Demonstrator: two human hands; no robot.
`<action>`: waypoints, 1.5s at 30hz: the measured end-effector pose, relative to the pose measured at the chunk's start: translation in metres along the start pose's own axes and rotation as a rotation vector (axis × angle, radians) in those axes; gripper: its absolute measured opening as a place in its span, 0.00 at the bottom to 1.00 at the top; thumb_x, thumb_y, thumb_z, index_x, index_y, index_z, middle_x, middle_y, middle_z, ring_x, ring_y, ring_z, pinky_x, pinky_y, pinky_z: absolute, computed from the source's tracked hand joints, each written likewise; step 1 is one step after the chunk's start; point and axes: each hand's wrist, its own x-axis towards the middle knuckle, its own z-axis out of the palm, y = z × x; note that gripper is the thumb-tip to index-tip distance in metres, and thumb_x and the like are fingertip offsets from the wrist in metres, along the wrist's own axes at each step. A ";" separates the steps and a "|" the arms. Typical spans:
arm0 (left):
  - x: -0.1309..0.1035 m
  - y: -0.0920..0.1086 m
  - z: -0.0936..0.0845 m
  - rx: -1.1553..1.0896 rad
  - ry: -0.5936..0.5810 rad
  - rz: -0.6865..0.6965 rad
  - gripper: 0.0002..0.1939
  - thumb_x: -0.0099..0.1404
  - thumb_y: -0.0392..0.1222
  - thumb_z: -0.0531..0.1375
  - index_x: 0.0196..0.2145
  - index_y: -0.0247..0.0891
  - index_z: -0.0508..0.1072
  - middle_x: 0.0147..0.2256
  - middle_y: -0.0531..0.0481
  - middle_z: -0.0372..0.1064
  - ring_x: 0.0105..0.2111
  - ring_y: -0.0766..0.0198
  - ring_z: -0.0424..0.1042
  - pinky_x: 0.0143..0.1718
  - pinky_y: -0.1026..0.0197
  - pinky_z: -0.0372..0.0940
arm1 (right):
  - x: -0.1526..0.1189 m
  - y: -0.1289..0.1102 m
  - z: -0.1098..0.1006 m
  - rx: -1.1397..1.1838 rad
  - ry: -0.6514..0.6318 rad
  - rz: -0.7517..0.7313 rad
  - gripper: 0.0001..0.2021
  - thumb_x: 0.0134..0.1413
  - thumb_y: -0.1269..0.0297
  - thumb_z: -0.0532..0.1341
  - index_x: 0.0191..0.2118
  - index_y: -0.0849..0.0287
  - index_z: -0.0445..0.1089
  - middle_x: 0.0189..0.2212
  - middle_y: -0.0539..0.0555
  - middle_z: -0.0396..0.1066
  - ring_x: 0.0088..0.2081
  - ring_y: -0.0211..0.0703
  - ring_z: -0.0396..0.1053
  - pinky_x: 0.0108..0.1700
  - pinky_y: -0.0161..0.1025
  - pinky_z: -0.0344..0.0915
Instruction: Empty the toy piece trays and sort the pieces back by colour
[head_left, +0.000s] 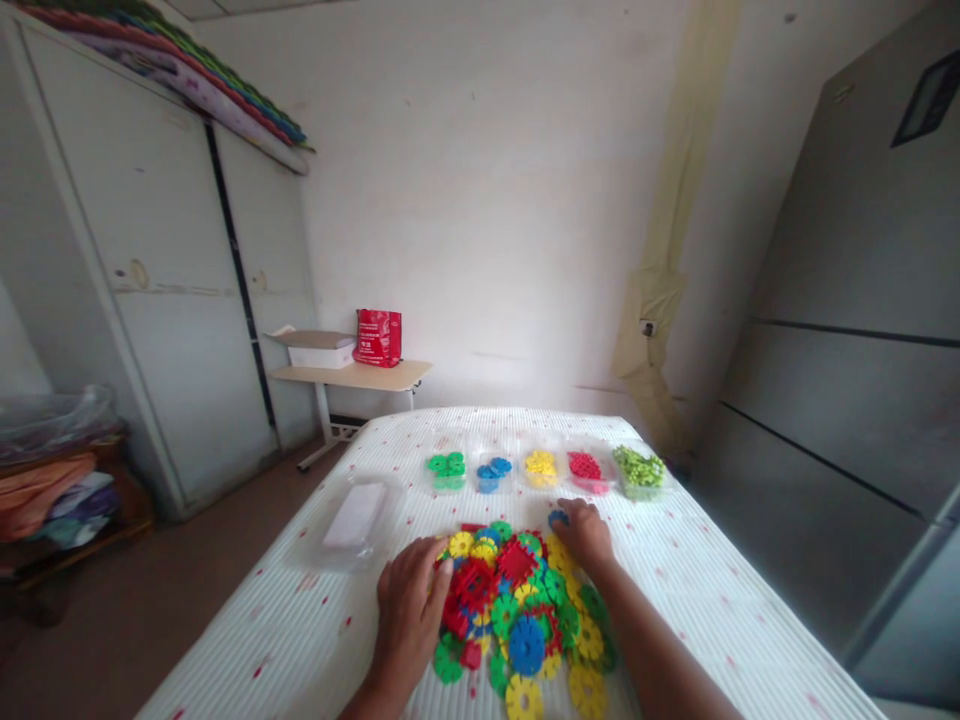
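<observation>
A pile of plastic discs and squares (527, 644) in red, yellow, green and blue lies on the white spotted cloth. My left hand (411, 600) rests at the pile's left edge, its fingers bent; whether it grips a piece is not clear. Beyond the pile's far right side, my right hand (585, 532) pinches a blue disc (558, 518). Farther back is a row of clear containers with green pieces (447, 465), blue pieces (494, 470), yellow pieces (540, 466), red pieces (586, 468) and light green pieces (639, 468).
On the table (300, 620), a clear tray (391, 512) with a pale block (355, 515) stands at the left. Behind are a small desk (382, 376), a red bag (379, 338) and a white box (322, 356). A grey fridge (847, 360) stands at the right.
</observation>
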 end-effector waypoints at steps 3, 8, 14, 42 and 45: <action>0.000 0.004 -0.005 0.001 0.001 0.022 0.15 0.65 0.43 0.48 0.45 0.41 0.70 0.45 0.46 0.71 0.47 0.58 0.68 0.49 0.51 0.61 | 0.001 -0.006 0.001 0.052 -0.031 0.002 0.14 0.55 0.63 0.59 0.47 0.57 0.67 0.46 0.56 0.68 0.42 0.44 0.68 0.44 0.43 0.66; -0.010 0.023 -0.017 0.021 -0.111 0.227 0.20 0.61 0.48 0.55 0.51 0.45 0.67 0.51 0.47 0.67 0.53 0.53 0.62 0.56 0.43 0.52 | -0.003 -0.012 -0.016 0.158 -0.043 -0.033 0.14 0.58 0.59 0.56 0.48 0.58 0.65 0.48 0.55 0.65 0.44 0.44 0.67 0.44 0.46 0.67; -0.011 0.024 -0.015 0.018 -0.104 0.210 0.17 0.62 0.43 0.53 0.49 0.45 0.68 0.49 0.47 0.68 0.51 0.55 0.63 0.55 0.45 0.53 | -0.049 -0.028 -0.048 0.455 -0.245 -0.197 0.08 0.52 0.63 0.58 0.35 0.60 0.71 0.28 0.50 0.71 0.31 0.38 0.68 0.33 0.34 0.65; -0.005 0.011 -0.006 -0.020 -0.029 0.089 0.13 0.58 0.36 0.53 0.38 0.41 0.74 0.42 0.46 0.71 0.45 0.56 0.68 0.46 0.50 0.64 | -0.122 -0.045 -0.010 -0.266 -0.266 -0.547 0.16 0.35 0.78 0.52 0.34 0.58 0.65 0.35 0.53 0.68 0.29 0.37 0.67 0.28 0.29 0.60; -0.005 0.009 -0.005 -0.026 -0.034 0.079 0.12 0.58 0.36 0.54 0.38 0.41 0.74 0.42 0.46 0.72 0.45 0.56 0.69 0.46 0.50 0.65 | -0.122 -0.048 -0.016 -0.180 -0.290 -0.498 0.12 0.36 0.78 0.52 0.30 0.57 0.64 0.30 0.50 0.68 0.26 0.35 0.64 0.25 0.29 0.55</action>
